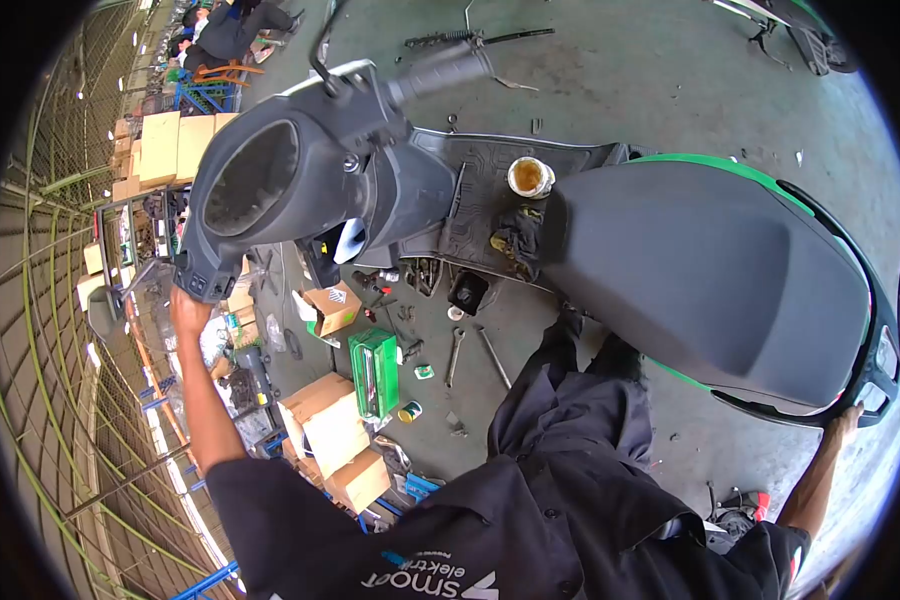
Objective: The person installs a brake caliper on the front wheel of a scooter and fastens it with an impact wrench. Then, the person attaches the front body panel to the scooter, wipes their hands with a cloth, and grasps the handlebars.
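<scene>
A dark scooter [710, 270] with green trim stands across the view, its front on the left and its seat on the right. My left hand [189, 308] is closed round the near end of the handlebar, below the switch block [206, 284]; the grip is mostly hidden. At the tail, my right hand [846, 420] holds the rear grab rail [810, 413] beside the rear light [873, 398]. An open tub of brown grease-like matter [530, 177] and a dirty cloth [515, 240] rest on the footboard [470, 205].
Wrenches [456, 357], a green box [373, 374], a small can [410, 411] and cardboard boxes [328, 425] lie on the floor at the near left. Wire mesh [45, 330] lines the far left. Another person [232, 35] is at the top left. Part of another vehicle [805, 38] shows top right.
</scene>
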Demonstrator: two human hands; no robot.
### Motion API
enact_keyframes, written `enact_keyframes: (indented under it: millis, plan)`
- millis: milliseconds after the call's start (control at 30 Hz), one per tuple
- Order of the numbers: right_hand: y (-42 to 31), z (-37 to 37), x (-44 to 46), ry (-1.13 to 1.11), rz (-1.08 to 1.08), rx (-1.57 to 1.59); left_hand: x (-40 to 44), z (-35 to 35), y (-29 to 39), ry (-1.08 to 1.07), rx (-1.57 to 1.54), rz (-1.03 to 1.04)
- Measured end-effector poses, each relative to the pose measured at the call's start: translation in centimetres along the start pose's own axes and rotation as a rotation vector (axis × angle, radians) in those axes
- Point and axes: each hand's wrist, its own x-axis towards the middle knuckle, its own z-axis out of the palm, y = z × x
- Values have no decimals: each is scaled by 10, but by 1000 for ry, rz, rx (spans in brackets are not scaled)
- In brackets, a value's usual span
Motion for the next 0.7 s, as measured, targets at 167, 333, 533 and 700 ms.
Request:
enact_keyframes:
  millis: [167, 333, 533, 700]
  plan:
    - [14, -7, -20, -15, -258, -180, -54, 14, 12, 191, -6, 85]
    - [11, 5, 9, -49, -42, 40, -166, 43, 95, 202, -210, -196]
    - [-13, -9, -28, 13, 140, 96, -211, 49, 194, 31, -678, -449]
    - [-13, -7, -46, 57, 178, 239, -168, 61, 71, 22, -450, -156]
